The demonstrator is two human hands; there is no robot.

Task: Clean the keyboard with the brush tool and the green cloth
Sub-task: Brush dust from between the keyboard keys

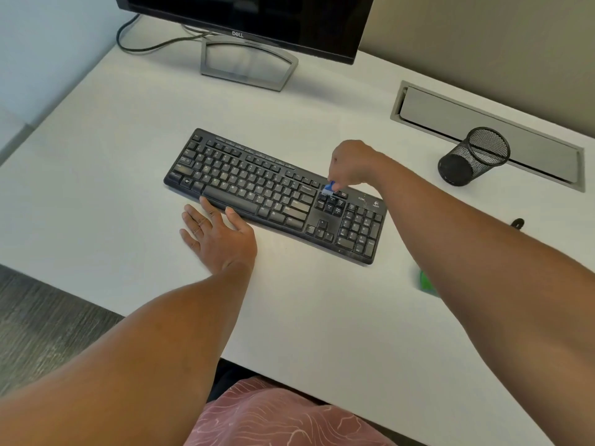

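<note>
The keyboard (277, 194) lies on the white table (112, 123) with its long axis running from the far left down toward the near right, so it sits at a slant to the person. The right hand (352, 164) is over the far edge of the board, above the small key cluster between the main letters and the number pad. Its fingers are curled down and pinch the brush tool (330, 187), a small blue and white piece whose tip meets the keys there.

Most of the board, all the letter rows, stretches away to the left of the brush along that slanted axis; only the number pad lies to its right and nearer. In my judgement any further brushing must follow the slant, not run square to the table edge.

The left hand (219, 233) rests flat on the table with fingers spread, its fingertips touching the near edge of the board by the space bar, apparently steadying it.

The green cloth (426, 281) lies on the table near the right forearm, partly hidden by it, well apart from the left hand. The right hand is the nearer one to it. The cloth appears not yet in use.
</note>
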